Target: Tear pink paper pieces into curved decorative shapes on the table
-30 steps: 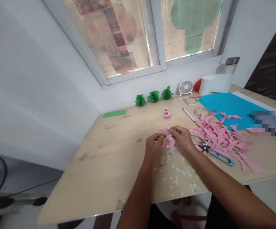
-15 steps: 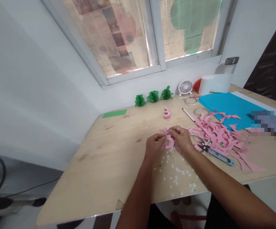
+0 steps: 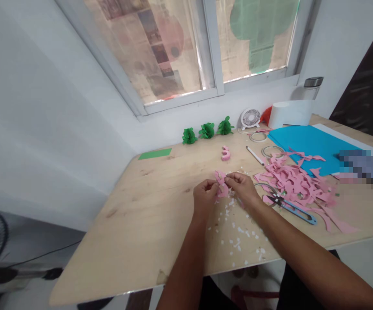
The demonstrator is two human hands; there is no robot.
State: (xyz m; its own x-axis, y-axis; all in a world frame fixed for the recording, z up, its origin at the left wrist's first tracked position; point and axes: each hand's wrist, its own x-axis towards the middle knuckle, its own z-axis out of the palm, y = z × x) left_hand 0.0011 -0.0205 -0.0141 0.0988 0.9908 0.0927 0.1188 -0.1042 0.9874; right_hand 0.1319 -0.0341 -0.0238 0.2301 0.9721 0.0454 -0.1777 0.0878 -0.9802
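Observation:
Between my hands is a curved pink paper cutout (image 3: pixel 223 190), held just above the table. My left hand (image 3: pixel 204 194) pinches its left side with thumb and forefinger. From the right, the fingertips of my right hand (image 3: pixel 241 186) close on its upper part. Beyond it lies a stacked pink piece (image 3: pixel 226 153) shaped like a 3. Small white bits (image 3: pixel 237 244) are scattered on the wood below my hands. Right of my right hand rest blue-handled thread snips (image 3: pixel 294 210) and a heap of pink paper scraps (image 3: pixel 297 181).
Green paper shapes (image 3: pixel 207 131) line the wall beside a small white fan (image 3: pixel 250 118). A green strip (image 3: pixel 155 153) lies back left. Blue sheets (image 3: pixel 305 144), a white pen (image 3: pixel 255 155) and a wire coil (image 3: pixel 272 151) are at right. The table's front edge (image 3: pixel 131 291) runs below.
Both hands have shifted slightly left with the pink cutout, which is turned a little. The right fingers sit lower on it. Everything else on the table stays in place.

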